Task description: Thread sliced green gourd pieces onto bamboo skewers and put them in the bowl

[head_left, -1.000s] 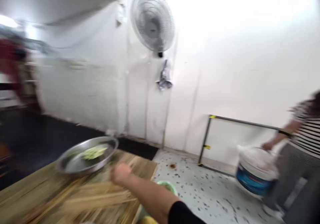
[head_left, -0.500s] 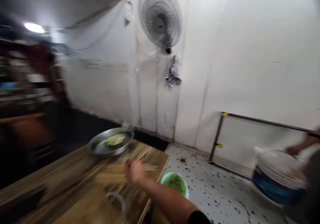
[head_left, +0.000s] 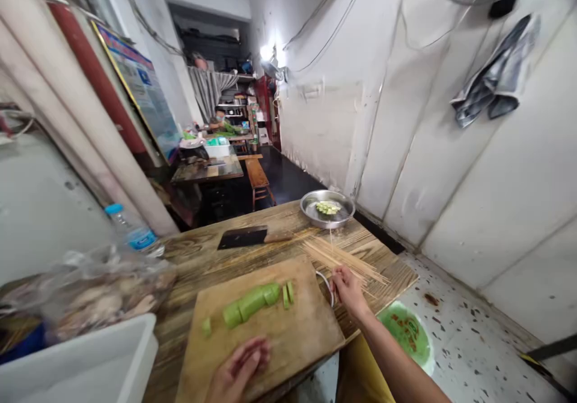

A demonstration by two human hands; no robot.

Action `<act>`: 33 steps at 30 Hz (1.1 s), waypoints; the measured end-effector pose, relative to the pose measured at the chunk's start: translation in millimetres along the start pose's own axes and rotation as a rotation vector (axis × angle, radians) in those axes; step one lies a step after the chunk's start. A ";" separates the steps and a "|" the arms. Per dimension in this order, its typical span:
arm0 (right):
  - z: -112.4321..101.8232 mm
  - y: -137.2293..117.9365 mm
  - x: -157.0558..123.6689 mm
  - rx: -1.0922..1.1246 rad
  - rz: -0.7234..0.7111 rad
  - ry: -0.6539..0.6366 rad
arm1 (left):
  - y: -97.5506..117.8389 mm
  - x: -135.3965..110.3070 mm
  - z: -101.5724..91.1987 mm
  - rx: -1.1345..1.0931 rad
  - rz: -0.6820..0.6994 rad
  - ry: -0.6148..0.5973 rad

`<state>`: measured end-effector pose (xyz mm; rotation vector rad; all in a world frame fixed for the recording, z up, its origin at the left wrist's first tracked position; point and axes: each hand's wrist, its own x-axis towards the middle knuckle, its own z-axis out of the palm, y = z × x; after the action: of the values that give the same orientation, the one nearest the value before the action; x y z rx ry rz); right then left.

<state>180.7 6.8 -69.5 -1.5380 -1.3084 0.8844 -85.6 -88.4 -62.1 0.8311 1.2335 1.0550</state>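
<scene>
My right hand [head_left: 347, 286] is beside a pile of bamboo skewers [head_left: 342, 256], right of the cutting board. Its fingers are pinched on one thin skewer [head_left: 331, 239] that points up and away. Low over the front of the wooden cutting board [head_left: 288, 346] is my left hand [head_left: 243, 364], palm turned inward, fingers loosely curled and apart from the thumb, with nothing in it. On the board lies a cut length of pale green vegetable [head_left: 251, 304], with thin slices [head_left: 288, 295] to its right and a small end piece [head_left: 206, 327] to its left.
A cleaver [head_left: 246, 238] lies behind the board. The metal bowl [head_left: 311, 214] at the far corner holds green pieces. At left are a white tray [head_left: 142, 355], a plastic bag [head_left: 103, 295] of food and a water bottle [head_left: 139, 235]. A green basin [head_left: 408, 337] stands on the floor.
The view has swung left and down, so the board and my left hand now show clearly. The person with the white-and-blue bucket is out of view. My right hand now pinches a skewer.
</scene>
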 end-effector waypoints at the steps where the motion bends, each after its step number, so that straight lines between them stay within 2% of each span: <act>1: 1.7 3.8 -13.3 0.021 -0.003 -0.030 | 1.1 3.2 2.3 0.023 0.026 0.000; 7: 12.5 5.5 -63.8 0.083 -0.063 -0.178 | 27.0 37.8 39.0 0.142 0.201 -0.071; 11: 15.1 16.0 -88.2 -0.031 -0.170 -0.260 | 41.9 58.4 60.2 0.208 0.306 -0.029; 15: 1.8 32.6 -105.2 -0.182 -0.266 -0.388 | 25.3 52.9 74.4 0.205 0.282 -0.089; 17: -6.3 37.8 -108.0 -0.192 -0.245 -0.384 | 10.3 44.6 82.3 0.165 0.208 -0.166; 19: -11.6 41.5 -106.6 -0.180 -0.232 -0.328 | -0.2 40.3 88.2 0.194 0.156 -0.253; 21: -13.6 45.9 -102.3 -0.188 -0.241 -0.242 | -2.0 45.3 88.1 0.377 0.223 -0.276; 23: -13.4 52.0 -97.3 -0.222 -0.212 -0.176 | 4.2 60.4 80.9 0.683 0.411 -0.212; 25: -12.1 58.8 -93.4 -0.250 -0.159 -0.164 | 13.1 81.7 69.5 0.989 0.576 -0.144; 27: -10.4 64.4 -91.2 -0.250 -0.122 -0.177 | 19.3 102.7 58.8 1.175 0.574 -0.157; 29: -8.6 66.8 -90.2 -0.224 -0.098 -0.197 | 20.5 118.2 51.7 1.252 0.514 -0.230; 31: -7.3 65.8 -89.7 -0.189 -0.081 -0.218 | 18.5 127.0 48.9 1.253 0.474 -0.294; 33: -6.8 61.9 -89.2 -0.161 -0.086 -0.222 | 16.6 130.7 48.9 1.199 0.460 -0.304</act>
<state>191.4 -84.0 -128.5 -1.5259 -1.6273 0.9346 -39.1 42.9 -80.9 2.1782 1.3913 0.3892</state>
